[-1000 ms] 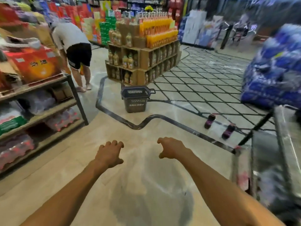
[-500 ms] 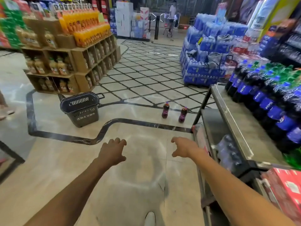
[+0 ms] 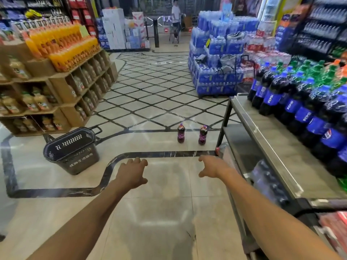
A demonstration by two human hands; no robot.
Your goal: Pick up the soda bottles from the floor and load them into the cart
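holds bare left hand [image 3: 131,173] and right hand [image 3: 212,166] out over the pale tiled supermarket floor [image 3: 165,212], both empty, fingers loosely spread. faces two small dark-purple plastic soda bottles [image 3: 181,133] [image 3: 203,135], upright side by side on the floor beyond the fingertips, near the corner of a grey metal shelf [image 3: 272,147] of blue-labelled cola bottles [image 3: 300,113]. has the dark grey plastic basket cart [image 3: 71,149] at left, well apart from them.
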